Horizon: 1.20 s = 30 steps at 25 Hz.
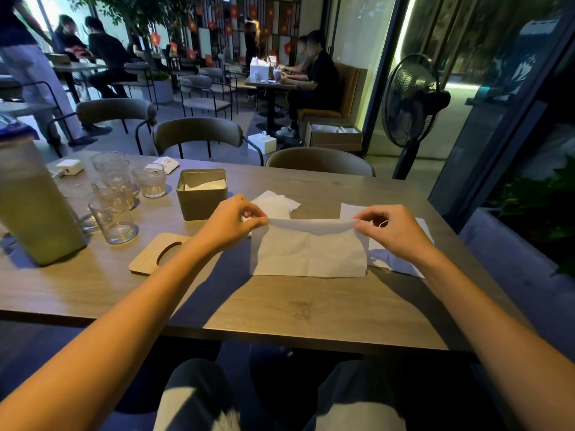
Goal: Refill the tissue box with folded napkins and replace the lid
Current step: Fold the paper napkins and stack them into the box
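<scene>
Between both hands (231, 223), napkin (308, 250) crosswise.

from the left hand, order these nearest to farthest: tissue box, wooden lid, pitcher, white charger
1. Tissue box, just beyond the left hand; wooden lid, just to its near left. Too close to call.
2. Pitcher, far left edge.
3. White charger, far left corner.
</scene>
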{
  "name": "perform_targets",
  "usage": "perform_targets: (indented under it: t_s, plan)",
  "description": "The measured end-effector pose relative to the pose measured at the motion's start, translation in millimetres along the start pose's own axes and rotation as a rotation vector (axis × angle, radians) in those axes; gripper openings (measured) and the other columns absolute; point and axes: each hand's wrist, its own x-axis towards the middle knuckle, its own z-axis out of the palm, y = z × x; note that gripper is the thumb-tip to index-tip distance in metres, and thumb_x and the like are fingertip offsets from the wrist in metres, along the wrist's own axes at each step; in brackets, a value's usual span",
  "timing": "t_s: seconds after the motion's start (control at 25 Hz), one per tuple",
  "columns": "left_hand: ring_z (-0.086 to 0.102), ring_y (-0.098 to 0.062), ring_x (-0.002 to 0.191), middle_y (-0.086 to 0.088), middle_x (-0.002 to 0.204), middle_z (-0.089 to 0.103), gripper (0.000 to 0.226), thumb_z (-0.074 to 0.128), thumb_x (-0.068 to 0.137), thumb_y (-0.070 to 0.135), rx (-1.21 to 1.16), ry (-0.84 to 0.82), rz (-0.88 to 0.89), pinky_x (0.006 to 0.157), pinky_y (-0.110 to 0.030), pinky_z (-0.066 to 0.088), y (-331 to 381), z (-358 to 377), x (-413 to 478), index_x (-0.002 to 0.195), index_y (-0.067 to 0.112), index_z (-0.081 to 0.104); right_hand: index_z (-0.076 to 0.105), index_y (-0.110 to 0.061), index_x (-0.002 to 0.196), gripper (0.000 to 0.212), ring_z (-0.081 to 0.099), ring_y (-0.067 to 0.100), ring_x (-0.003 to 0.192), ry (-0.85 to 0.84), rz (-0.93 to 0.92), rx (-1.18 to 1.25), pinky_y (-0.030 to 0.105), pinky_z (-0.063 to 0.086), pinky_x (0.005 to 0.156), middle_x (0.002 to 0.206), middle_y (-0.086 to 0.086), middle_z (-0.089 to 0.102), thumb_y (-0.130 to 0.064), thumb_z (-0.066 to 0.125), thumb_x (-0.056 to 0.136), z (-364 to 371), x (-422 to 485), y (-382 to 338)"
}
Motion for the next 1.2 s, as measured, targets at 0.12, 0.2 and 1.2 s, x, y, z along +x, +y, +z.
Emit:
perform_targets:
  t_s: [0.12,0.2,1.2]
  plan:
    - [0.057,-0.012,0.103,0.002,0.113,0.061,0.020,0.065,0.092,0.031,-0.135,-0.009,0.003,0.087,-0.026,0.050,4.8,-9.6,3.5,0.105,0.017,0.072,0.076,-0.024,0.092,0.006,0.066,0.016,0.087,0.043,-0.012,0.012,0.029,0.056,0.075,0.090,-0.003,0.074,-0.019,0.074,0.092,-8.1,4.3,-7.0]
    - [0.062,-0.011,0.101,0.002,0.107,0.067,0.022,0.063,0.093,0.032,-0.309,-0.029,-0.049,0.082,-0.024,0.053,11.7,-12.5,1.1,0.107,0.017,0.072,0.076,-0.020,0.090,0.005,0.068,0.018,0.086,0.070,0.000,0.039,0.033,0.058,0.076,0.089,0.000,0.073,-0.021,0.072,0.093,-11.2,5.4,-9.7]
    - [0.053,-0.020,0.122,-0.002,0.134,0.055,0.040,0.056,0.097,0.041,0.221,-0.105,0.192,0.101,-0.036,0.045,23.1,60.2,-18.4,0.133,0.024,0.056,0.070,-0.023,0.110,0.013,0.057,0.020,0.113,-0.129,0.250,-0.168,0.029,0.052,0.083,0.114,-0.002,0.062,-0.023,0.066,0.098,18.9,-5.5,10.3]
